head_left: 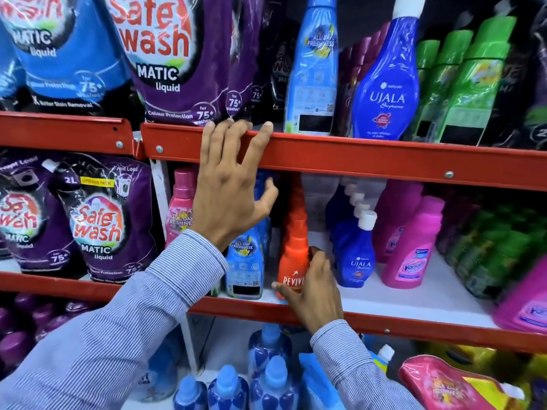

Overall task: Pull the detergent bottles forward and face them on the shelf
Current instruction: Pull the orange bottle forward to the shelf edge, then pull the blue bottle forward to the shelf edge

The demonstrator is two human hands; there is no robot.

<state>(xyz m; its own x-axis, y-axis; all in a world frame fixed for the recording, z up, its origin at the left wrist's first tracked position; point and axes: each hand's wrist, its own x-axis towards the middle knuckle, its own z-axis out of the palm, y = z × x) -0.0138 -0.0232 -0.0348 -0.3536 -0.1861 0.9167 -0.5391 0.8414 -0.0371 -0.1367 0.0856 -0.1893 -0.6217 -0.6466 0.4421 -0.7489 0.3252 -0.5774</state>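
Fingers of my right hand point(310, 287) wrap the orange plastic Revive bottle point(294, 247) under the red metal shelf rail point(355, 156); my left hand point(229, 196) rests spread open on that rail.

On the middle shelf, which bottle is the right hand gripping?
The orange-red Revive bottle; the right hand wraps its base. The light-blue bottle left and blue Ujala bottle right go untouched.

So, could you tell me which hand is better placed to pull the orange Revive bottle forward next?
The right hand. Its fingers already wrap the base of the orange Revive bottle on the middle shelf. The left hand is higher up, fingers hooked over the red shelf rail, not on any bottle.
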